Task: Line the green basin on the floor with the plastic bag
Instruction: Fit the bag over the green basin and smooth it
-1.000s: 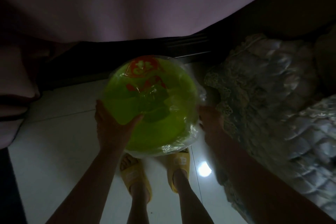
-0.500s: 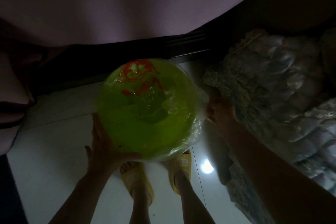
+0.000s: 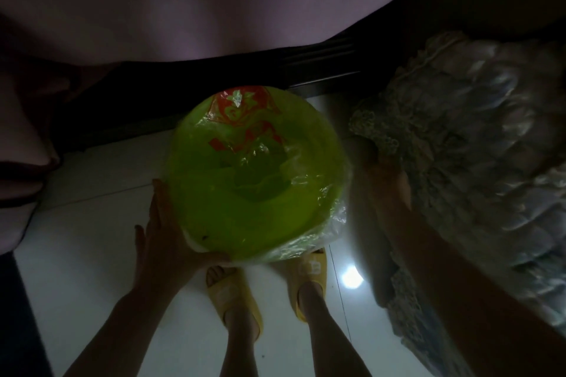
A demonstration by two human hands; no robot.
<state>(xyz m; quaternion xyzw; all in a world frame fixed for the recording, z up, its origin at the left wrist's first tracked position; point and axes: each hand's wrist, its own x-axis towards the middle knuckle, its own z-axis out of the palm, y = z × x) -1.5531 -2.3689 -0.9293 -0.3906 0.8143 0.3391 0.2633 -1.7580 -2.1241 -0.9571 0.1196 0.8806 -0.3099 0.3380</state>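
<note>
The round green basin (image 3: 232,217) is held above the floor, tilted so its inside faces me. A clear plastic bag (image 3: 309,242) with red print lies crumpled inside it and hangs over the near right rim. My left hand (image 3: 165,239) grips the basin's lower left rim from underneath, thumb under the edge. Just off the basin's right side is my right hand (image 3: 390,187), blurred and dim, with a gap to the bag and nothing seen in it.
A ruffled pale quilt (image 3: 474,147) hangs at the right, close to my right arm. My feet in yellow slippers (image 3: 232,294) stand on the white tiled floor (image 3: 92,254) below the basin. A dark furniture base (image 3: 321,67) and pink fabric (image 3: 183,3) lie ahead.
My right hand has come off the basin's right rim and drifted right toward the quilt. My left hand slid from the inner rim to the lower left edge.
</note>
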